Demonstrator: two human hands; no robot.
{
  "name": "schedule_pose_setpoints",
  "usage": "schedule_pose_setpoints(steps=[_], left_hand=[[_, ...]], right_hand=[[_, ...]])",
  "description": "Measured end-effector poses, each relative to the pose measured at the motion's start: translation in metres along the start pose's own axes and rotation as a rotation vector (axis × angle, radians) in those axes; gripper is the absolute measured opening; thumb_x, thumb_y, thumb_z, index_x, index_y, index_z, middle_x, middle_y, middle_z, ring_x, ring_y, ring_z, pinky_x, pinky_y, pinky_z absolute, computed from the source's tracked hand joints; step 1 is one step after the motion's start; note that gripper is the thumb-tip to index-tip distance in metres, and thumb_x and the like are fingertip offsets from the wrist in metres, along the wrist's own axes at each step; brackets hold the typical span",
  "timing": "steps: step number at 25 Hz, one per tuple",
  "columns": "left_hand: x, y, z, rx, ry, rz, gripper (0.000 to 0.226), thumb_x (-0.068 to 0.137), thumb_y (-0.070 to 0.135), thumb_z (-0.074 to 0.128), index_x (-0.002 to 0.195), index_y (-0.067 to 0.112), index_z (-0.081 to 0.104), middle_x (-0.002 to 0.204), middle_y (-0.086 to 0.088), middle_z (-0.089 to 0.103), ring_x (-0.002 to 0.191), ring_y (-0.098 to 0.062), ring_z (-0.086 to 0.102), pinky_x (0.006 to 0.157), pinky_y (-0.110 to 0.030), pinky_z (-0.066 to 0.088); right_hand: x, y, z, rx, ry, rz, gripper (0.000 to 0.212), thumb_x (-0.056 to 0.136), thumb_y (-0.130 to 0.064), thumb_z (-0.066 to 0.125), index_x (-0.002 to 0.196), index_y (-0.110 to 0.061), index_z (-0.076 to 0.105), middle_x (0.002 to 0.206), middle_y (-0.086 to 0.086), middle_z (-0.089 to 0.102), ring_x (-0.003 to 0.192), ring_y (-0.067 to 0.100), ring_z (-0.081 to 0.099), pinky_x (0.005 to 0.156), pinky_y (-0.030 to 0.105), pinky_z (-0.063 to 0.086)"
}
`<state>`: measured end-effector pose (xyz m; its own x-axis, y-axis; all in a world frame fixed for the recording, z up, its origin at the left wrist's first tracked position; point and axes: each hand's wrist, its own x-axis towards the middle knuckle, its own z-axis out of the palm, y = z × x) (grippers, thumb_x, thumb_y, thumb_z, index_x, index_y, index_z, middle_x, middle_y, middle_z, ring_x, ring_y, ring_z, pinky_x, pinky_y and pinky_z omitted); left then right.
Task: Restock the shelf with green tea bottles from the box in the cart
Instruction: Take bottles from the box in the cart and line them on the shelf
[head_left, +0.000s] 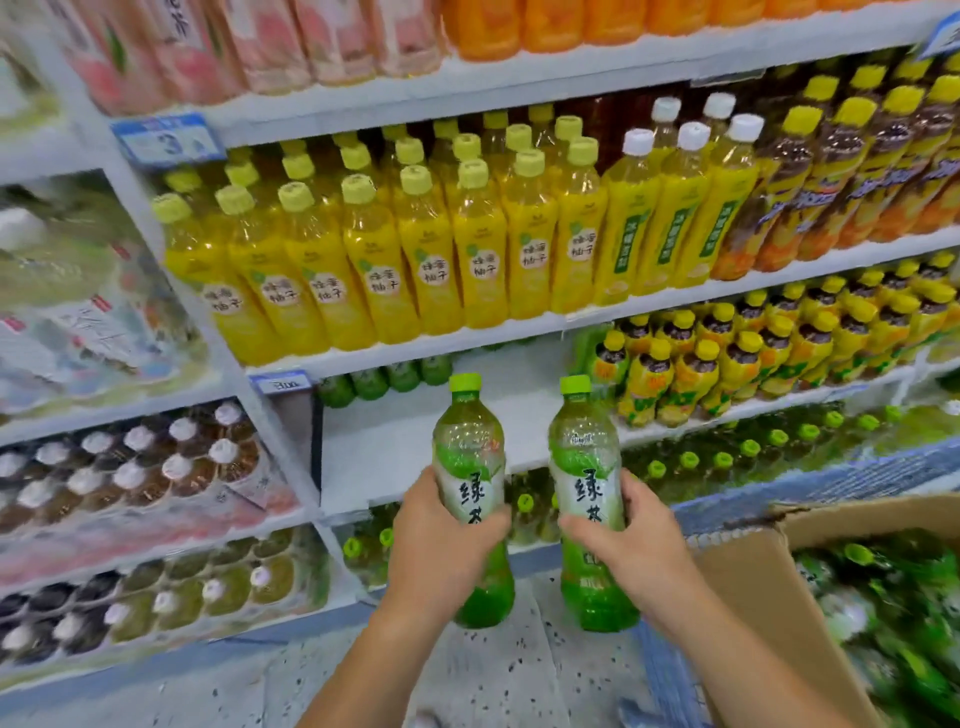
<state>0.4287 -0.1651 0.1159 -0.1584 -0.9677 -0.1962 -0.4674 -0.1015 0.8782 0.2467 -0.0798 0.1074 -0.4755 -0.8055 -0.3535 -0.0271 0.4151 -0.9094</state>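
Note:
My left hand (441, 540) grips one green tea bottle (470, 457) around its middle, upright. My right hand (628, 545) grips a second green tea bottle (584, 457) the same way. Both bottles have light green caps and white labels with green characters. They hang in front of a white shelf (405, 452) whose front is bare, with a few green tea bottles (384, 382) at its back. The open cardboard box (769, 582) at the lower right holds several more green bottles (893, 597).
Yellow drink bottles (395, 260) fill the shelf above. Small yellow-capped bottles (753, 358) stand to the right of the bare shelf. Green-capped bottles (727, 462) fill the shelf below. The blue cart rim (831, 483) runs along the box. Speckled floor (519, 675) lies underneath.

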Motion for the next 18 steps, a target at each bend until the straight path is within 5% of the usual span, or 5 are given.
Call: schedule_pose_setpoints(steps=[4, 8, 13, 18], left_hand=[[0.057, -0.032, -0.035, 0.119, -0.045, 0.019, 0.044, 0.059, 0.035, 0.089, 0.088, 0.036, 0.057, 0.078, 0.014, 0.068, 0.071, 0.012, 0.062, 0.046, -0.009, 0.042], [0.101, -0.055, -0.035, 0.153, -0.091, 0.038, 0.041, 0.057, 0.042, 0.085, 0.087, 0.034, 0.059, 0.073, 0.014, 0.068, 0.071, 0.013, 0.061, 0.043, -0.008, 0.041], [0.148, -0.096, -0.002, 0.137, -0.07, 0.01, 0.044, 0.061, 0.043, 0.088, 0.091, 0.036, 0.056, 0.08, 0.015, 0.067, 0.07, 0.006, 0.063, 0.048, -0.013, 0.043], [0.186, -0.142, 0.048, 0.045, -0.017, 0.033, 0.042, 0.065, 0.038, 0.088, 0.094, 0.035, 0.059, 0.082, 0.015, 0.069, 0.073, 0.009, 0.063, 0.045, -0.01, 0.045]], right_hand=[[0.027, 0.01, 0.06, 0.029, 0.06, 0.041, 0.041, 0.072, -0.021, 0.087, 0.104, -0.034, 0.065, 0.089, -0.014, 0.076, 0.074, 0.001, 0.071, 0.057, 0.017, 0.054], [0.06, 0.025, 0.089, 0.045, 0.105, 0.116, 0.037, 0.071, -0.02, 0.085, 0.099, -0.034, 0.065, 0.082, -0.016, 0.074, 0.07, 0.003, 0.071, 0.063, 0.029, 0.056], [0.122, 0.052, 0.087, -0.001, 0.132, 0.096, 0.024, 0.075, -0.014, 0.077, 0.09, -0.028, 0.065, 0.07, -0.013, 0.071, 0.059, 0.003, 0.067, 0.044, 0.017, 0.047], [0.186, 0.083, 0.082, -0.06, 0.048, -0.009, 0.024, 0.076, -0.019, 0.077, 0.089, -0.037, 0.067, 0.075, -0.011, 0.073, 0.063, 0.006, 0.07, 0.046, 0.016, 0.049]])
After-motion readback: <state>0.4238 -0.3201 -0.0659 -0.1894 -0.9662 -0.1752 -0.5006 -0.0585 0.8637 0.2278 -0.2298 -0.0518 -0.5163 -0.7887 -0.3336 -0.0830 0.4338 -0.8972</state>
